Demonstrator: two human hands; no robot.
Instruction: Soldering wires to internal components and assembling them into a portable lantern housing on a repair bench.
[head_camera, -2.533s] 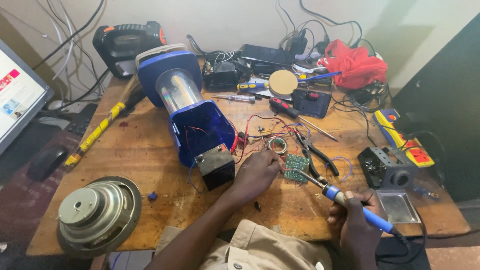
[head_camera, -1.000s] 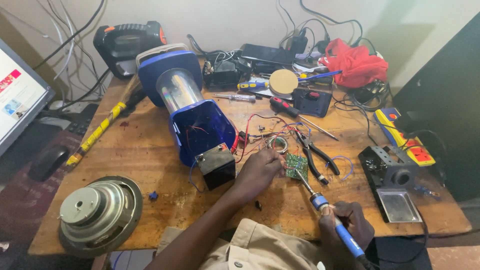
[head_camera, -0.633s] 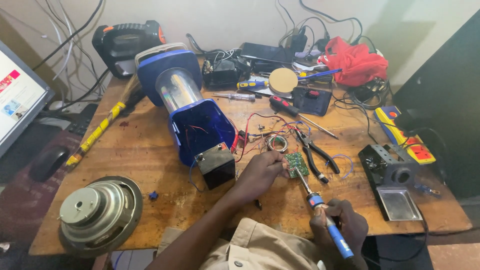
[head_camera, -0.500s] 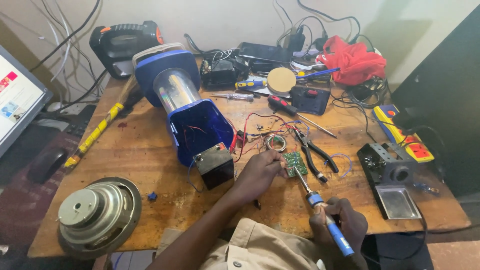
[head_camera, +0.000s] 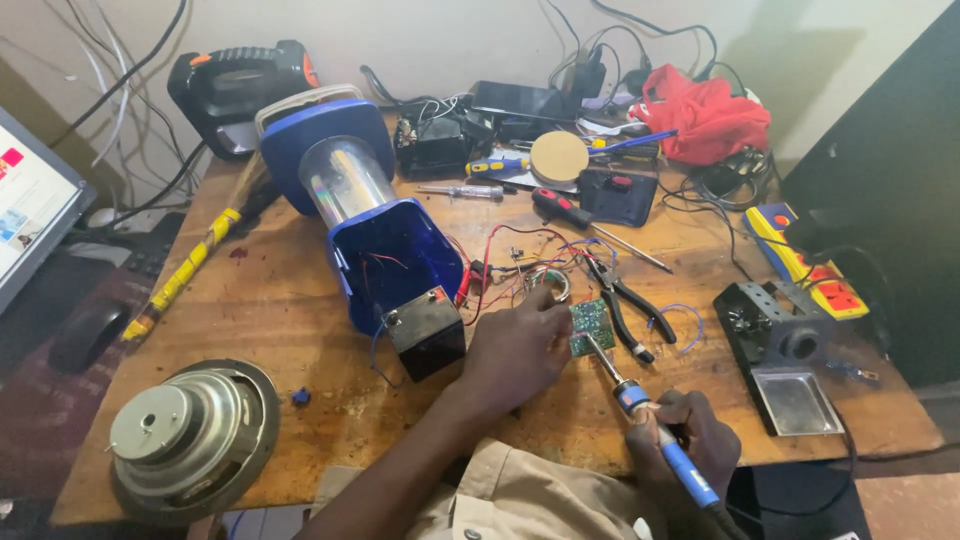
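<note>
Pointing up-left: soldering iron (head_camera: 650, 425), tip on circuit board (head_camera: 591, 325); right hand (head_camera: 700, 445) holds handle.

Glossy blue plastic lantern (head_camera: 385, 240), worn wooden table (head_camera: 250, 310)

Circuit board (head_camera: 592, 325) lies between battery (head_camera: 428, 332) (left) and pliers (head_camera: 628, 305), seemingly touching neither.

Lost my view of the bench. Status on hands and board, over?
Left hand steadies green circuit board. Right hand grips blue soldering iron, tip at board. Pliers lie beside the board, loose wires behind.
</note>
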